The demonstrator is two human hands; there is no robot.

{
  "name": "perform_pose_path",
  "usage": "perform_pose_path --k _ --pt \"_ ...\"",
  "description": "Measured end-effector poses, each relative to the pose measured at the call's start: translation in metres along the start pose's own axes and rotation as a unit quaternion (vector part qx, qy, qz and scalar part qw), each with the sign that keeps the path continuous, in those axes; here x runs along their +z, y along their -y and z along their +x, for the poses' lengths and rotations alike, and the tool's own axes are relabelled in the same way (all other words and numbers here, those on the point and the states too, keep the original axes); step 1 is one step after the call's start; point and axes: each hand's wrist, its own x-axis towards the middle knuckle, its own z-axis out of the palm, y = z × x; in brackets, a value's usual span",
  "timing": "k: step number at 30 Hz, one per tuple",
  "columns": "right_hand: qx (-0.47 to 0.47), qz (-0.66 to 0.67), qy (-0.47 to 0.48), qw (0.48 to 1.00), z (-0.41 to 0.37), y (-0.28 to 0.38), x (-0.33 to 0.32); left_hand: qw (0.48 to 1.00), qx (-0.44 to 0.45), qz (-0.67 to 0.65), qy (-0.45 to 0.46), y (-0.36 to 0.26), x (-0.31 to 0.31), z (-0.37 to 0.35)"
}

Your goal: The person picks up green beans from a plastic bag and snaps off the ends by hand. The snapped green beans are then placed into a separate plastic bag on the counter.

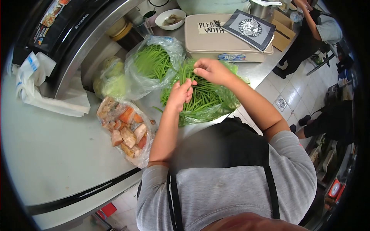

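My left hand (180,95) is closed round some green beans, held above an open plastic bag of long green beans (204,98). Close by on the right, my right hand (210,71) has its fingers bent together at the upper part of the same beans. A second clear bag (154,61) with thinner-looking cut green beans lies to the upper left of my hands. Left of my left forearm rests a clear bag of orange and pale chunks (131,133).
A beige lidded box (208,36) stands behind the beans, with a dark notebook (250,30) on it. A white bowl (169,19), a bag of pale green vegetables (111,79) and white cloth or paper (50,100) are further left. Two people stand at the right.
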Motion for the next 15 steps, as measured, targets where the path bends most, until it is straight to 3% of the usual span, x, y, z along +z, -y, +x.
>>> perform_pose_path --k 3,6,9,12,15 --pt "0.01 0.053 -0.023 0.998 0.007 -0.005 -0.01 1.0 0.0 0.013 0.006 0.0 -0.003 -0.001" --pt "0.01 0.108 0.028 0.994 0.007 0.0 -0.01 0.999 0.008 0.028 0.014 -0.001 -0.001 0.001" --pt "-0.217 -0.173 -0.022 0.96 0.008 -0.004 -0.011 0.998 0.014 0.055 0.011 -0.004 -0.001 0.001" --pt "-0.249 -0.298 -0.002 0.921 0.003 0.006 -0.01 0.998 0.015 0.068 0.006 -0.004 -0.005 0.002" --pt "-0.226 -0.216 -0.023 0.949 0.0 0.001 0.001 0.999 0.011 0.022 0.031 0.0 -0.004 0.0"
